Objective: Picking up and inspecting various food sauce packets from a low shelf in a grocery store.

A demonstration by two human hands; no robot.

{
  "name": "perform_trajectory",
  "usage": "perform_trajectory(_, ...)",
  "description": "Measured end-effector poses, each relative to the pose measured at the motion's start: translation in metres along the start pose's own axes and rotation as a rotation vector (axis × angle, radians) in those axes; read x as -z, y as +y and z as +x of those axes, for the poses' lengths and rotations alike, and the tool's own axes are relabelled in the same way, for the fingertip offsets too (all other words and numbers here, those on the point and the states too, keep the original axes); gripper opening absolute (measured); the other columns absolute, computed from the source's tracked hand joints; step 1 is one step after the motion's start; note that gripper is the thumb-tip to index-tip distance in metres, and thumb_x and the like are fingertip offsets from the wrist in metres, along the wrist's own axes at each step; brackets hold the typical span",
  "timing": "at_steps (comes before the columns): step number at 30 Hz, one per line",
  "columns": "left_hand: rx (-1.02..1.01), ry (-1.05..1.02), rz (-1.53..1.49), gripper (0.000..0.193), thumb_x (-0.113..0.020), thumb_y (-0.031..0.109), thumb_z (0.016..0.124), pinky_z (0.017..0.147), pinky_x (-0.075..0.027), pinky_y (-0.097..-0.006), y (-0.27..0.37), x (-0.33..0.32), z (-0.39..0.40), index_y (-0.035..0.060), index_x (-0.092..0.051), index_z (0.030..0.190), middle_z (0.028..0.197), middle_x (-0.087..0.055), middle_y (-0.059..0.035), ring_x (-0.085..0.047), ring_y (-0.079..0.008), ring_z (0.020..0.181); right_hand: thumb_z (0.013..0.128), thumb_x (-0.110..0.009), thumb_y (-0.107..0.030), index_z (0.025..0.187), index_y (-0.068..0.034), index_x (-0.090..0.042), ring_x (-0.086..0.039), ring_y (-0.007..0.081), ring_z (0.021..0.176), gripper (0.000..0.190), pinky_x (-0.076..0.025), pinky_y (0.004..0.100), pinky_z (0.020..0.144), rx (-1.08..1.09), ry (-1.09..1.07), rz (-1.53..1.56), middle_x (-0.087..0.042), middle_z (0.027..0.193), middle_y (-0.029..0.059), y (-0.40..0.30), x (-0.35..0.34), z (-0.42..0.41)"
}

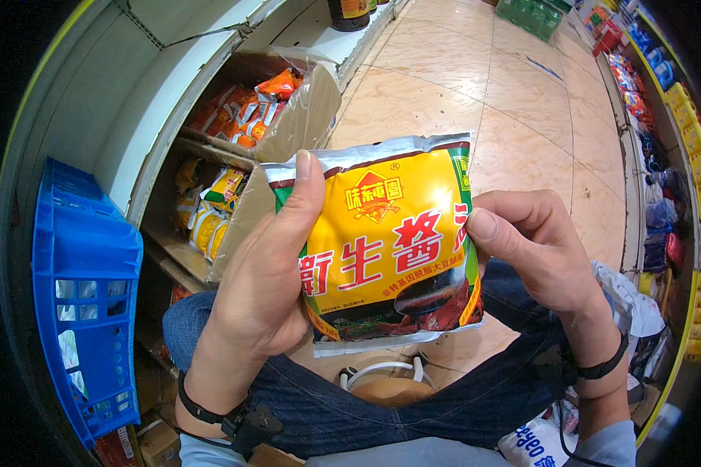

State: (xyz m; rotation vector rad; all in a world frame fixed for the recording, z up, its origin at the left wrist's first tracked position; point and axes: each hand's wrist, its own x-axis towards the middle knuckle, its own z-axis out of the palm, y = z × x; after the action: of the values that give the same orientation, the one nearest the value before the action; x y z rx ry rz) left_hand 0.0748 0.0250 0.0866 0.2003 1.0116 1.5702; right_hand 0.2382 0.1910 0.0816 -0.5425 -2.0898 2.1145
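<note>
A yellow plastic pouch of soy sauce (380, 245) with white sealed edges and red printing is held up before me, its front facing the camera. My left hand (269, 280) grips its left side, the thumb on the front and the fingers hidden behind. At the right edge, my right hand (526, 251) pinches the pouch between thumb and bent fingers. To the left, an open cardboard box (233, 225) contains yellow and white pouches. Behind it, a second cardboard box (298, 119) lined with clear plastic has orange packets (251, 117) inside.
A blue plastic crate (87, 245) stands at the left by metal shelving (146, 111). A wheeled stool (385, 388) is between my legs. Stocked shelves line the right side, with plastic bags (631, 303) low beside them. Green-wrapped bottles (528, 17) stand farther along the tiled floor (426, 76).
</note>
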Motion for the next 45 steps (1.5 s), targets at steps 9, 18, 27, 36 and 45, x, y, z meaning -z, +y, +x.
perform_trajectory(9, -0.002, -0.007, -0.013, 0.064, -0.03, 0.053, 0.103, 0.095, -0.054, -0.0433, -0.0014, 0.0017, 0.0006, 0.0017, -0.042, 0.14, 0.13, -0.058, -0.0196, -0.063, -0.0293, 0.114, 0.098, -0.061, -0.028, 0.106, 0.004, -0.071, -0.059, 0.0049, 0.072, 0.034, -0.048, 0.0208, 0.064, -0.007, -0.01, 0.034, -0.071, 0.086, 0.004, -0.0018, -0.0002, 0.0002)
perform_trajectory(18, -0.005, 0.024, -0.007, 0.062, -0.031, 0.051, 0.103, 0.095, -0.054, -0.0435, 0.0005, -0.0021, -0.0011, 0.0014, -0.043, 0.139, 0.129, -0.059, -0.0193, -0.064, -0.029, 0.113, 0.098, -0.061, -0.029, 0.105, 0.003, -0.071, -0.058, 0.0045, 0.071, 0.034, -0.048, 0.0205, 0.064, -0.025, -0.01, 0.03, -0.071, 0.085, 0.0036, -0.002, -0.0001, -0.0003)
perform_trajectory(27, -0.011, 0.02, -0.017, 0.064, -0.032, 0.053, 0.102, 0.096, -0.054, -0.0442, -0.0002, -0.0024, -0.0007, 0.0022, -0.041, 0.141, 0.131, -0.058, -0.0196, -0.063, -0.0298, 0.114, 0.097, -0.062, -0.028, 0.105, 0.003, -0.071, -0.057, 0.0044, 0.069, 0.033, -0.048, 0.0195, 0.064, -0.028, -0.024, 0.048, -0.07, 0.083, 0.0029, -0.0024, 0.0007, -0.0001)
perform_trajectory(36, -0.02, 0.046, 0.029, 0.066, -0.03, 0.054, 0.102, 0.095, -0.054, -0.0438, -0.0006, -0.0023, -0.0007, 0.0028, -0.041, 0.141, 0.131, -0.058, -0.0196, -0.062, -0.0294, 0.115, 0.099, -0.059, -0.025, 0.106, 0.005, -0.069, -0.061, 0.0084, 0.071, 0.032, -0.05, 0.0231, 0.065, -0.037, -0.021, -0.008, -0.069, 0.085, 0.0051, -0.0045, 0.0011, -0.001)
perform_trajectory(45, -0.034, 0.066, 0.044, 0.065, -0.03, 0.054, 0.102, 0.095, -0.054, -0.043, 0.0002, -0.0063, -0.0014, 0.0025, -0.042, 0.14, 0.13, -0.059, -0.0195, -0.063, -0.0287, 0.114, 0.099, -0.059, -0.024, 0.105, 0.005, -0.069, -0.06, 0.0082, 0.071, 0.032, -0.05, 0.0229, 0.065, -0.024, -0.022, -0.006, -0.069, 0.085, 0.0051, -0.0029, 0.0008, -0.0011)
